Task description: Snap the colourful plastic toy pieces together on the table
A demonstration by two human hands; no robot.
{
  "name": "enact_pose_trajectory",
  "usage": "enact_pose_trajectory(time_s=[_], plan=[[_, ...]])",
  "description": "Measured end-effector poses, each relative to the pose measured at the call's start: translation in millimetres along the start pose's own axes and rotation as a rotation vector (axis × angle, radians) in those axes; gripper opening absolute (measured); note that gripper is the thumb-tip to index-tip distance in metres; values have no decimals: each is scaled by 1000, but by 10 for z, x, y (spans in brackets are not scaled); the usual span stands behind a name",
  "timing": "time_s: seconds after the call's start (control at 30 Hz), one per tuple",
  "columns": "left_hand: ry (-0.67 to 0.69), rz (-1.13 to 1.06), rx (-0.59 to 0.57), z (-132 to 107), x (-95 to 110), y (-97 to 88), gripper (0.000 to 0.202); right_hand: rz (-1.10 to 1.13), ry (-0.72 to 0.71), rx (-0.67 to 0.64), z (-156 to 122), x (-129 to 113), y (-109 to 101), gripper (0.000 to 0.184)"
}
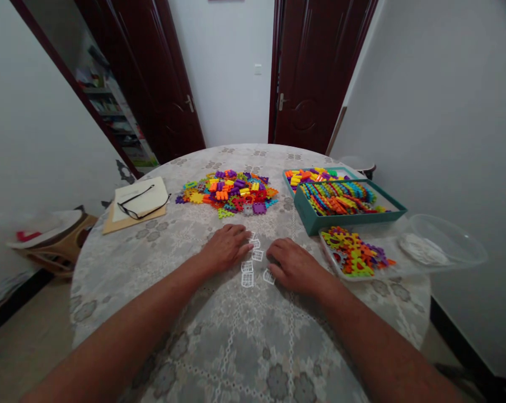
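Several small white lattice pieces lie flat on the patterned tablecloth between my hands, among them a white lattice piece nearest me. My left hand rests palm down just left of them, fingers loosely spread, fingertips at the upper pieces. On the other side, my right hand lies on the cloth with bent fingers and the thumb apart from the index finger. Its thumb is beside or touching a tilted white piece. Nothing shows in either grasp. Beyond the hands is a heap of colourful plastic building pieces.
At right stand a green box of stacked colourful pieces, a light-blue tray behind it, and a clear container of gear-shaped pieces. A clear lid holds white pieces. Eyeglasses lie on papers at left.
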State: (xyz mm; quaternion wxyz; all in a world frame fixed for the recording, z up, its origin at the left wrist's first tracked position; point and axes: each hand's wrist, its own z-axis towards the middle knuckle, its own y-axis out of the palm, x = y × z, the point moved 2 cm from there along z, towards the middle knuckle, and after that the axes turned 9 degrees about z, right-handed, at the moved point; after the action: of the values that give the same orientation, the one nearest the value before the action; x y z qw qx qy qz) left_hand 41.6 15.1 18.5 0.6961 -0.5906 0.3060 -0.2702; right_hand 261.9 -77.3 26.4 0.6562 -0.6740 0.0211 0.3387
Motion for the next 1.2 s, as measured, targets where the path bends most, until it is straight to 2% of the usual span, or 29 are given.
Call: enact_pose_trajectory(time_s=[0.13, 0.23, 0.4, 0.5, 0.6, 0.73, 0.83, 0.97, 1.03, 1.2], plan=[[15, -77, -49, -417, 94, -129, 47, 57, -29, -50, -84, -1, -94, 26], [35, -124, -72, -610, 128, -207, 48, 75, -22, -94, -139, 57, -170, 30], [-4, -132, -98, -697, 141, -186, 79, 81, 116, -149, -210, 212, -282, 31], [-47, -120, -64, -690, 130, -104, 82, 81, 187, -190, -216, 272, -284, 24], [-64, -125, -30, -699, 91, -54, 76, 74, 198, -205, -195, 272, -262, 15], [-87, -141, -30, -738, -13, -64, 54, 105, 166, -187, -168, 221, -261, 11], [-99, -174, -45, -762, -95, -62, 36, 221, 141, -184, -155, 158, -271, 9], [-112, -212, -34, -764, -149, -10, 26, 385, 130, -212, -136, 35, -229, 3], [-119, -227, -13, -756, -151, 13, 22, 347, 134, -205, -118, -14, -185, 8], [-152, -263, 39, -739, -140, 27, 21, 130, 131, -198, -72, -28, -86, 4]])
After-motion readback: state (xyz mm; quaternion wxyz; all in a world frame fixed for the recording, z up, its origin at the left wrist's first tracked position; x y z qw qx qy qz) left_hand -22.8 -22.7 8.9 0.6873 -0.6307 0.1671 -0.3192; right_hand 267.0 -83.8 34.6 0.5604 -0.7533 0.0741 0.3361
